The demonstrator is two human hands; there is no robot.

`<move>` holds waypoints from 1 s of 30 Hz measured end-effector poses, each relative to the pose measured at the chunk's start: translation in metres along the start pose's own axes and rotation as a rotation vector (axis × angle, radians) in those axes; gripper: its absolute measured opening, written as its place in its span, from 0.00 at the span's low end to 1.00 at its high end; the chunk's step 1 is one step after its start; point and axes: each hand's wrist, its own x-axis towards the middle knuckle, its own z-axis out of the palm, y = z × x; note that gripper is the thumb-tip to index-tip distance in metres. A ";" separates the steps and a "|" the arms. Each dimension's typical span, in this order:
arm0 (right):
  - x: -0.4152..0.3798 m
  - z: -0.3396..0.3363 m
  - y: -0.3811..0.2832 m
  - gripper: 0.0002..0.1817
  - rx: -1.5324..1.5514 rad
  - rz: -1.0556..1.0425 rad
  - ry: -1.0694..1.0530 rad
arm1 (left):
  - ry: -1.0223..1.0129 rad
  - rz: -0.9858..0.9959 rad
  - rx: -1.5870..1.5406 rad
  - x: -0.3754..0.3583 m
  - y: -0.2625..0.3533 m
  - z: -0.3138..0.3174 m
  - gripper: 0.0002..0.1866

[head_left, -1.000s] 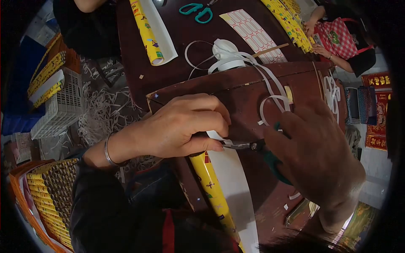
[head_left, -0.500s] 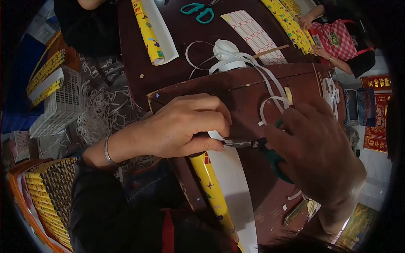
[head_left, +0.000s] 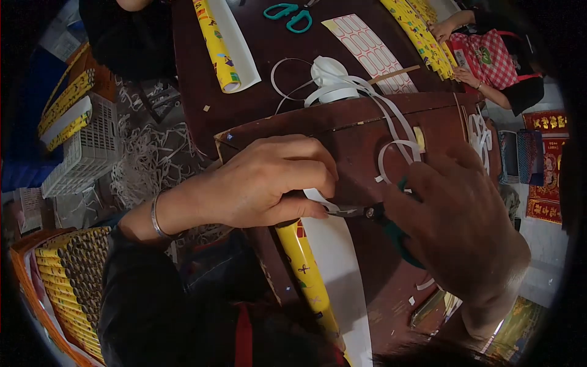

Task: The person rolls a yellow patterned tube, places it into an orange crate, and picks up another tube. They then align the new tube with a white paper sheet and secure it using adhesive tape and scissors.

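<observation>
My left hand (head_left: 275, 183) is closed, thumb and forefinger pinched on a white strip (head_left: 315, 196) whose edge shows between them. It sits over the upper end of a roll of yellow printed paper (head_left: 309, 269), which hides that end. The roll's loose white side (head_left: 342, 263) spreads to its right. In my right hand (head_left: 458, 220) is a pair of scissors (head_left: 397, 238) with teal handles, fingers wrapped round the grips. The scissors' blades point left and reach right to my left thumb tip; their points are hidden there.
White tape (head_left: 330, 76) loops from a spool across the dark red table (head_left: 281, 131). Beyond lie another yellow roll (head_left: 220, 55), teal scissors (head_left: 298, 19) and a label sheet (head_left: 367, 46). A co-worker's hands (head_left: 465, 76) rest by more rolls. A box of rolls (head_left: 67, 281) stands left.
Both hands stay almost in place, the left still pinching the strip and the right still holding the scissors. The whole view has shifted very slightly.
</observation>
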 end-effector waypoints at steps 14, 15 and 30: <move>0.001 -0.002 -0.007 0.12 -0.072 0.015 -0.058 | 0.010 0.011 -0.001 -0.001 -0.002 0.002 0.12; 0.001 -0.002 -0.008 0.12 -0.076 0.013 -0.053 | 0.009 0.016 0.001 -0.001 -0.002 0.002 0.12; 0.000 -0.001 -0.011 0.05 -0.055 0.018 -0.024 | 0.013 0.000 0.006 -0.001 -0.002 0.003 0.12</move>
